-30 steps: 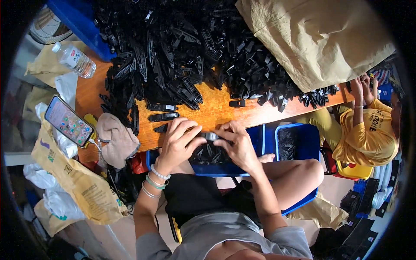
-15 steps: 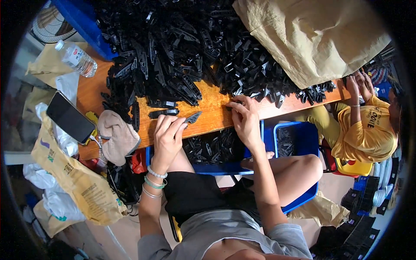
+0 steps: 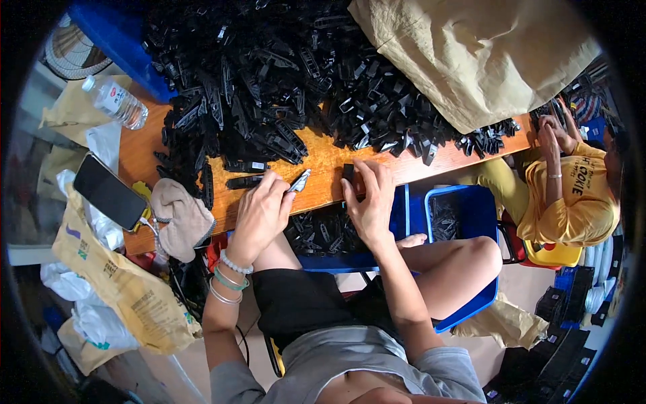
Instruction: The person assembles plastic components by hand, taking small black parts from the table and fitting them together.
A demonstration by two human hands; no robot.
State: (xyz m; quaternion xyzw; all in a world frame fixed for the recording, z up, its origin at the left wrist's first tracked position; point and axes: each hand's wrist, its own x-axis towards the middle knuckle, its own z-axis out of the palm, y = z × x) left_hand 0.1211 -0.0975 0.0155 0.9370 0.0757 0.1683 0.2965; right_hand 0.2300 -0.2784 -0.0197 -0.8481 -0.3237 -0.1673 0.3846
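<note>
My left hand (image 3: 268,207), with bracelets at the wrist, is closed over the front of the wooden table (image 3: 316,143). Between its thumb and fingers is a pointed black plastic part (image 3: 300,180), its tip aimed up and to the right. Thumb and forefinger of my right hand (image 3: 371,202) close round a small black plastic block (image 3: 348,172) at the tabletop. Two long black plastic parts lie just beyond my left hand, one of them (image 3: 246,166) with a pale patch. The pieces in both hands are apart.
A large heap of black plastic parts (image 3: 235,87) covers the far table, beside a brown paper sheet (image 3: 471,60). Blue bins (image 3: 464,192) stand below the edge. Phone (image 3: 110,192), cloth (image 3: 180,215) and bottle (image 3: 116,102) lie left. A person in yellow (image 3: 572,192) sits right.
My left hand has shifted slightly right and the pointed part has tilted more upright. My right hand has moved a little left and down, and the small block shows more plainly.
</note>
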